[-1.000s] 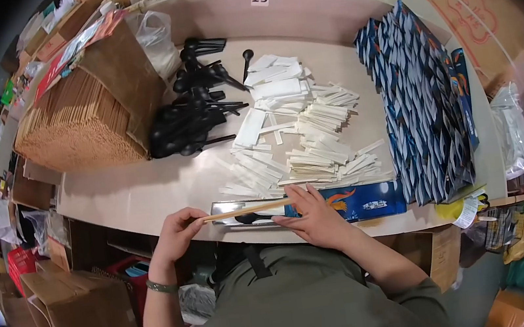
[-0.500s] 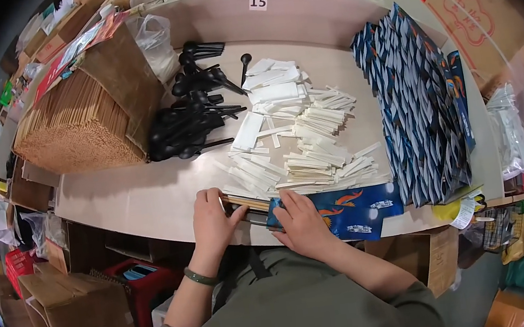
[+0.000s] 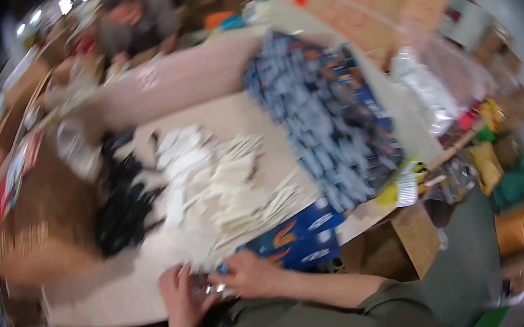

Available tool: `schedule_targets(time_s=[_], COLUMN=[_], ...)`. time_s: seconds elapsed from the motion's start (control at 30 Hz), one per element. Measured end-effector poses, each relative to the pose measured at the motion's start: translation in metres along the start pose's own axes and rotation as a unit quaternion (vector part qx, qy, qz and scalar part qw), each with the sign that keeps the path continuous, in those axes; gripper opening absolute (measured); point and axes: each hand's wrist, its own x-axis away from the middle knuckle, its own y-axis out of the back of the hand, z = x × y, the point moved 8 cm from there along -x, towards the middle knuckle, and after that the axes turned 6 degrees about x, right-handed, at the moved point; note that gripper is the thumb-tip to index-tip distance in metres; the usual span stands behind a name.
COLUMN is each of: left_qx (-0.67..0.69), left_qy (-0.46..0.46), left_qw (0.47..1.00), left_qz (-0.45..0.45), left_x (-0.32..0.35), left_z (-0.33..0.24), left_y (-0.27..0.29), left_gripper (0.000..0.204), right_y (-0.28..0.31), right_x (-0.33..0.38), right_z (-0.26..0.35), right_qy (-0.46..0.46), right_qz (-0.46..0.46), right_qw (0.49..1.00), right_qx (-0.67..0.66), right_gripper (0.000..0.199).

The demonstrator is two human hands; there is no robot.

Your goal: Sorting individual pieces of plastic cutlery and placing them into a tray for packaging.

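The picture is smeared by motion. My left hand (image 3: 180, 296) is at the table's front edge, fingers curled round a shiny, clear-looking piece (image 3: 204, 286) whose kind I cannot make out. Close beside it, my right hand (image 3: 251, 273) is closed at the left end of a flat blue packet (image 3: 304, 234) with orange figures. A bit of blue shows at its fingertips. Just beyond the hands lie several thin white paper sleeves (image 3: 238, 183) in a loose heap. White folded packs (image 3: 184, 150) sit behind them, with black plastic spoons (image 3: 126, 211) to the left.
Rows of blue packets (image 3: 319, 119) stand at the table's right. At the left is a cardboard box (image 3: 50, 211) of thin wooden sticks. A low partition (image 3: 197, 73) runs along the back, with another person (image 3: 138, 24) beyond. An open carton (image 3: 410, 230) is right of the table.
My view has swung to the right and blurred. The wooden sticks seen between my hands before are no longer distinct; both hands remain close together at the packet's left end.
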Motion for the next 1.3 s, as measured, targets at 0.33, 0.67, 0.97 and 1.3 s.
schedule_targets(time_s=[0.33,0.67,0.97,1.3], left_qx=[0.123,0.48,0.12,0.039], left_qy=[0.111,0.029,0.251,0.111], left_qw=[0.984,0.828,0.958,0.985], left_qz=[-0.066,0.288,0.062,0.128], left_x=[-0.026,-0.014,0.002,0.005], left_z=[0.029,-0.056,0.022,0.017], left_y=[0.023,-0.101,-0.041,-0.019], left_gripper=[0.035,0.056,0.046,0.075], right_y=[0.27,0.07,0.043,0.009], right_x=[-0.1,0.035,0.013,0.008], right_z=[-0.052,-0.063,-0.061,-0.08], right_qy=[-0.112,0.076,-0.219,-0.33], right_qz=[-0.065,0.124,0.141,0.159], right_qw=[0.975,0.986,0.963,0.93], right_qx=[0.181,0.08,0.067,0.034], right_gripper=[0.021,0.039,0.042,0.023])
